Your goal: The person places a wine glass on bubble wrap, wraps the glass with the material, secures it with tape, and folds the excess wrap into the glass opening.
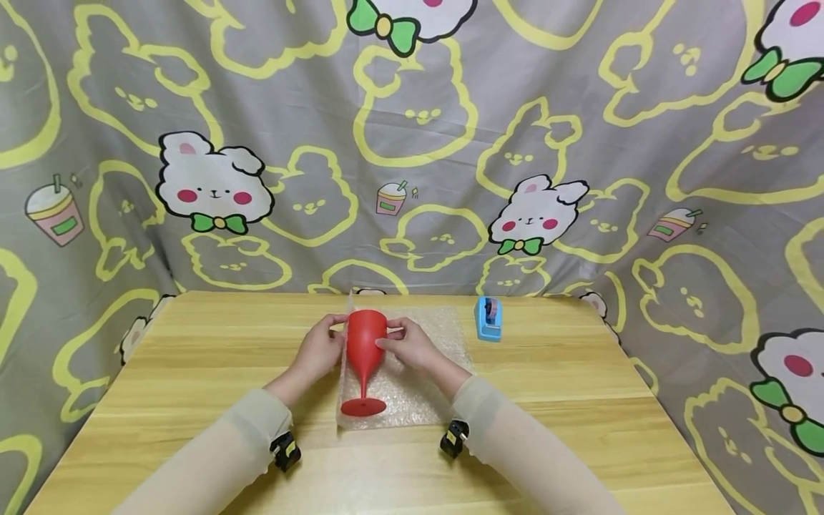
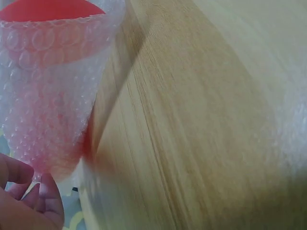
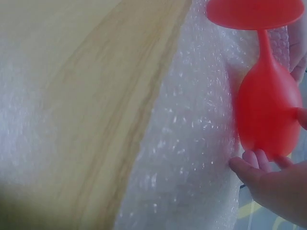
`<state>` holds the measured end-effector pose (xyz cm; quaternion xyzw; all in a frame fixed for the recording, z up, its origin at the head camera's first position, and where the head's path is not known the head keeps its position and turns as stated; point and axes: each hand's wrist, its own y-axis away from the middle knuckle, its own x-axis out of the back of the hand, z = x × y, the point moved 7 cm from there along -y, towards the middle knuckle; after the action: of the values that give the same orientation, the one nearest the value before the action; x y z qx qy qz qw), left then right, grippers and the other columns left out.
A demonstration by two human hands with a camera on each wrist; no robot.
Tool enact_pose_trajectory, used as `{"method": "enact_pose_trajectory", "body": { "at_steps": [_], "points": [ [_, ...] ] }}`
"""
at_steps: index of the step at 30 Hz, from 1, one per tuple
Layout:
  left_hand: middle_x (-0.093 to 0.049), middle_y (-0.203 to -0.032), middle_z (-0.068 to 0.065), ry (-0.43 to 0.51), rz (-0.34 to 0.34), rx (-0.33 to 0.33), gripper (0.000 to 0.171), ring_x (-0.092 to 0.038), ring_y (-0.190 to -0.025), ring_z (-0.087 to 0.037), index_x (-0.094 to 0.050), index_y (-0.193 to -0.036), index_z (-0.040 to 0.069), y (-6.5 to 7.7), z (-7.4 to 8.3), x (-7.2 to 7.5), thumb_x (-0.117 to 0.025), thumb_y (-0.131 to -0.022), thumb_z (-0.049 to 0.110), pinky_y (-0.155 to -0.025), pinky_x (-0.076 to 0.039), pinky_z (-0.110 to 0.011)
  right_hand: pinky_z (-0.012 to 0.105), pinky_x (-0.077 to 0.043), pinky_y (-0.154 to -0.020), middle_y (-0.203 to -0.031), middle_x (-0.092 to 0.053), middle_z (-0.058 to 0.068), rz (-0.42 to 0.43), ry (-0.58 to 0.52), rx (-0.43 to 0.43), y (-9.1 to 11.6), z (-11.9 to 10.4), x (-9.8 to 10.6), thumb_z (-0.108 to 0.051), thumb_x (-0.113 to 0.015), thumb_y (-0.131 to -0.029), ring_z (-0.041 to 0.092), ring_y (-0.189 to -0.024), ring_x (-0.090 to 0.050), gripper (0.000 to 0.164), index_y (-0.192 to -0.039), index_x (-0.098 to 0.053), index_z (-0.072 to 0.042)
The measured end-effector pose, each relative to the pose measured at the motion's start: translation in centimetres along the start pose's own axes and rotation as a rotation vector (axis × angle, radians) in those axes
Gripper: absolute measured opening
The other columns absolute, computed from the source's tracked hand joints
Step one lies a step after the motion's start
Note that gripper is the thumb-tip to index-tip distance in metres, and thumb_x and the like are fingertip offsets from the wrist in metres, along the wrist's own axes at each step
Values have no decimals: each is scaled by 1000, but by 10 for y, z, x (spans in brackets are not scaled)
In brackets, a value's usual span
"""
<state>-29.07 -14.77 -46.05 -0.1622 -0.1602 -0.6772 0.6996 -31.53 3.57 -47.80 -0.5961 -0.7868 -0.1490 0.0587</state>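
Observation:
A red plastic goblet (image 1: 365, 342) lies on its side over the left part of a sheet of bubble wrap (image 1: 421, 390), its round foot towards me and its bowl pointing away. My right hand (image 1: 413, 347) grips the bowl from the right, thumb on top and fingers at its side, as the right wrist view also shows. On the other side, my left hand (image 1: 320, 349) pinches the raised left edge of the wrap beside the bowl. Through that lifted layer (image 2: 48, 91) the red goblet shows in the left wrist view, with its foot partly above the edge.
A blue tape dispenser (image 1: 489, 320) with a roll in it stands right of the wrap, towards the back of the wooden table (image 1: 212, 357). Behind the table hangs a grey curtain (image 1: 309, 236) with cartoon animals.

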Motion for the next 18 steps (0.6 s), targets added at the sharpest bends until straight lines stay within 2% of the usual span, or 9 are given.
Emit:
{"method": "enact_pose_trajectory", "body": {
  "at_steps": [1, 4, 6, 8, 10, 14, 18],
  "points": [
    [-65, -96, -19, 3, -4, 3, 37, -57, -64, -19, -55, -134, 0, 1, 0, 0, -49, -97, -1, -49, -46, -26, 30, -54, -74, -108, -66, 18, 0, -4, -3, 0, 0, 0, -13, -76, -87, 22, -92, -63, 50, -128, -53, 5],
    [-64, -112, -22, 15, -13, -19, 37, -65, -87, -28, -54, -134, -1, 3, 2, -2, -49, -98, -2, -63, -55, -30, 32, -55, -76, -112, -65, 19, -1, -18, -2, 2, 0, -1, -14, -77, -87, 24, -97, -62, 52, -128, -53, 6],
    [-60, -126, -25, 25, -25, -41, 37, -64, -106, -35, -53, -134, -2, 4, 4, -3, -48, -98, -3, -77, -58, -34, 33, -55, -77, -116, -64, 19, 4, -29, 2, 3, 0, -1, -15, -78, -87, 25, -100, -61, 53, -128, -53, 8],
    [-56, -136, -25, 34, -36, -54, 37, -60, -118, -39, -52, -135, -2, 4, 5, -5, -48, -98, -2, -87, -57, -38, 33, -55, -76, -118, -62, 19, 9, -42, 5, 4, -1, -1, -14, -77, -87, 24, -101, -60, 53, -128, -53, 9],
    [-53, -141, -24, 43, -42, -59, 37, -58, -122, -40, -52, -136, -2, 5, 5, -6, -48, -98, -1, -90, -56, -41, 31, -54, -71, -117, -62, 18, 17, -50, 7, 5, -1, -1, -13, -77, -87, 22, -95, -60, 53, -128, -54, 10],
    [-53, -142, -22, 39, -39, -65, 38, -59, -121, -40, -53, -136, -1, 5, 5, -5, -48, -99, 1, -89, -57, -40, 25, -50, -63, -110, -61, 17, 26, -69, 1, 6, -1, -2, -11, -77, -86, 16, -80, -55, 53, -128, -54, 10],
    [-53, -140, -23, 53, -45, -76, 38, -60, -119, -41, -50, -138, -2, 8, 6, -4, -48, -100, 1, -86, -58, -39, 24, -49, -61, -105, -58, 15, 31, -90, -7, 5, 1, -3, -10, -78, -86, 16, -76, -54, 54, -130, -51, 6]
  ]
}}
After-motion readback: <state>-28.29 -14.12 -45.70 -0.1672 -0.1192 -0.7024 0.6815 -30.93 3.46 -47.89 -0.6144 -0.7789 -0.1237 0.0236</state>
